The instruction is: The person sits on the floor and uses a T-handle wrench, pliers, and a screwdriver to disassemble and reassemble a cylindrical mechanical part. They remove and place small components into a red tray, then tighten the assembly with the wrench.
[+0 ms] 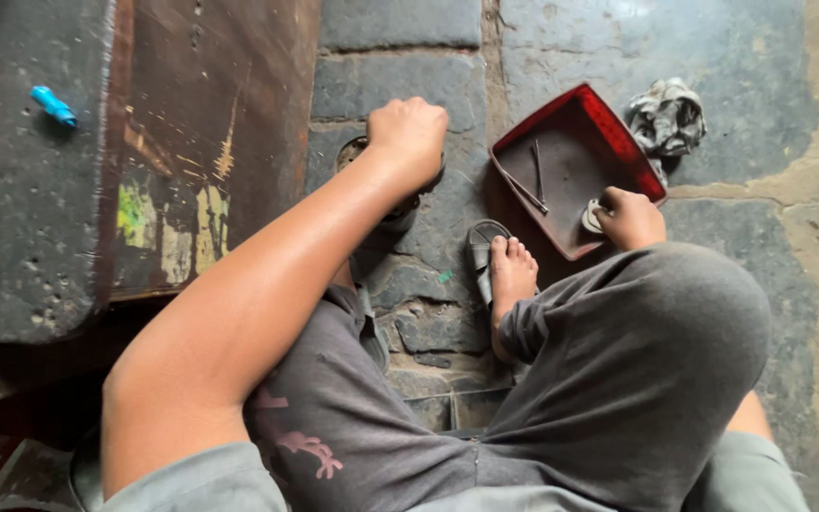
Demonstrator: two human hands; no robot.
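Seated on stone floor [561,47], right hand [629,216] pinches a small round part [591,217] at the red tray's [609,128] near edge; left hand [408,136] fisted on a dark disc [393,210].

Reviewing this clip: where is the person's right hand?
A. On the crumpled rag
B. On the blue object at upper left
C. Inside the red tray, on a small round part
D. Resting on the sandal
C: the right hand sits in the red tray, fingers on a small round part.
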